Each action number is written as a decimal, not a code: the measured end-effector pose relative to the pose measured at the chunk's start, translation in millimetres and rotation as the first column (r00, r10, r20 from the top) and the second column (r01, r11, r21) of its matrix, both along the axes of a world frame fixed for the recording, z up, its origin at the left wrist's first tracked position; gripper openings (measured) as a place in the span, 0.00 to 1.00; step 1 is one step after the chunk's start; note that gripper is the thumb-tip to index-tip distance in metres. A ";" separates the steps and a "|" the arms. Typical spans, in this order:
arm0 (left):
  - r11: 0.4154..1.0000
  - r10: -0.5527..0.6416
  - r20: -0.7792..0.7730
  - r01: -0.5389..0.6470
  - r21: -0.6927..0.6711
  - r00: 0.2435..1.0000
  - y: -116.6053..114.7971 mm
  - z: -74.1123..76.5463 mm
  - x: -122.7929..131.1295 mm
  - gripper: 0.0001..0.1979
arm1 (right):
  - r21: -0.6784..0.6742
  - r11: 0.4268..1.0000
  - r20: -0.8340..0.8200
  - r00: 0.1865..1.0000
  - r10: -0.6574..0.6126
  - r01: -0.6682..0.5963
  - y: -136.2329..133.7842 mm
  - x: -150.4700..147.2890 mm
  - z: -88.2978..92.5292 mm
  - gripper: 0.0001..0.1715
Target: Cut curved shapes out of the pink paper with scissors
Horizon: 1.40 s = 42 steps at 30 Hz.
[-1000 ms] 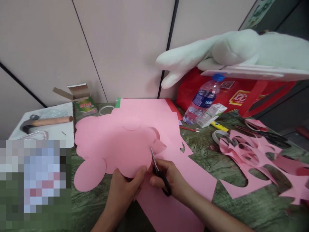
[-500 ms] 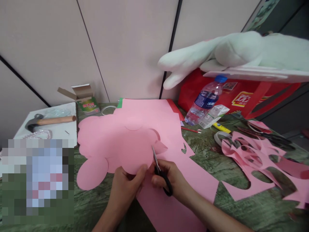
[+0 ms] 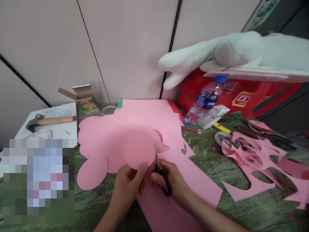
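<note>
Between the thumb and fingers of my left hand is the lower edge of a rounded pink paper piece. My right hand grips black-handled scissors, their blades pointing up along the right edge of that piece. A pointed strip of pink paper curls away beside the blade tips. Pink sheets lie behind and under my hands, and rounded pink cut-outs overlap at the left. How far the blades are apart is hard to see.
Pink paper scraps and a tape roll lie at the right. Behind them stand a water bottle and a red bag beneath a white plush toy. A hammer rests on a white board at the left.
The rounded paper piece and my left hand have shifted slightly right and turned a little. The scissors' blades now stand slightly more upright along the paper's edge.
</note>
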<state>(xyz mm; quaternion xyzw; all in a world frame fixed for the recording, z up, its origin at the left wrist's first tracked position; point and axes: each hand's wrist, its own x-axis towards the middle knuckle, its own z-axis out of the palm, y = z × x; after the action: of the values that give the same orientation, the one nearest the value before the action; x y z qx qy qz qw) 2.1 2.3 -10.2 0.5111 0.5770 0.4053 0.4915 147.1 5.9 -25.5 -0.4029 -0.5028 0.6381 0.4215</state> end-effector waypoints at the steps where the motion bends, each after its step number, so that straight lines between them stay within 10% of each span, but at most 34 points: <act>1: 1.000 0.000 0.000 0.000 0.011 1.000 0.2 0.7 0.2 0.21 | -0.005 1.000 -0.003 1.000 -0.013 0.013 -1.2 -0.9 1.0 0.21; 20: 0.991 -0.040 0.020 0.037 0.132 0.999 -0.8 9.4 0.0 0.10 | 0.101 0.973 -0.073 0.977 -0.201 0.208 -12.5 -12.7 -2.4 0.17; 42: 0.998 -0.068 0.134 0.065 0.022 0.989 -3.1 11.8 -0.4 0.14 | 0.033 0.997 -0.213 0.975 -0.061 0.070 -14.6 -15.3 -5.2 0.23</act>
<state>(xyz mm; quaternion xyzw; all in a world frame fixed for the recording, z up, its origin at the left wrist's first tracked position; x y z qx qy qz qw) 1.7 -0.7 1.6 0.5059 0.5217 0.4272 0.5380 131.8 -8.7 -30.7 -0.3406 -0.4543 0.6527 0.5016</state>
